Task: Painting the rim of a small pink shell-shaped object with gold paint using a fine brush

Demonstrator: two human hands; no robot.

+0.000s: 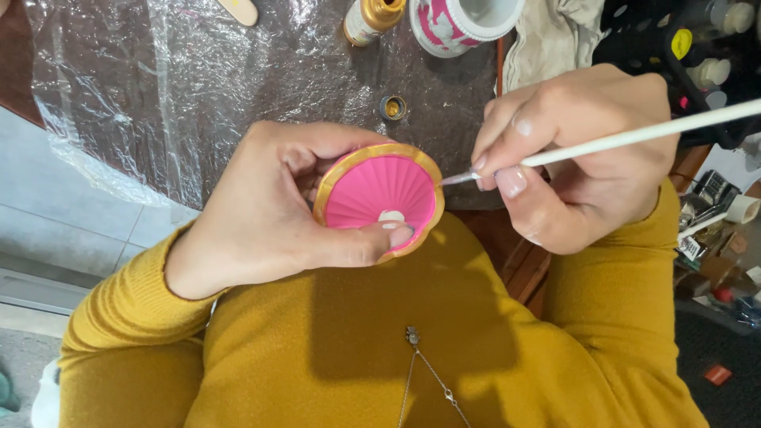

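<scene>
Head view looks straight down at the small round pink ribbed clay dish with a gold-painted rim (380, 198), which I hold up in front of my chest, above the near edge of the tabletop (238, 87). My left hand (269, 214) grasps it — my thumb lies across the near rim and my other fingers (305, 162) curl behind the far side, so the dish tilts its pink inside up toward me. My right hand (579, 158) is clenched in a pencil grip on a thin white-handled paintbrush (634, 136); its silvery ferrule points left and its tip touches the right edge of the gold rim. The white handle runs off to the upper right.

Beyond the dish, the tabletop is covered with a crinkled clear plastic sheet (119, 87). On it, just past my left hand, sits a small open gold bottle cap (392, 107). Farther off, at the top edge, a small bottle of gold paint (371, 17) lies beside a pink-and-white patterned cup (460, 24), and a stained beige cloth (555, 36) lies to the right of the cup. My mustard-yellow knit sleeves (127, 309) fill the lower part of the view.
</scene>
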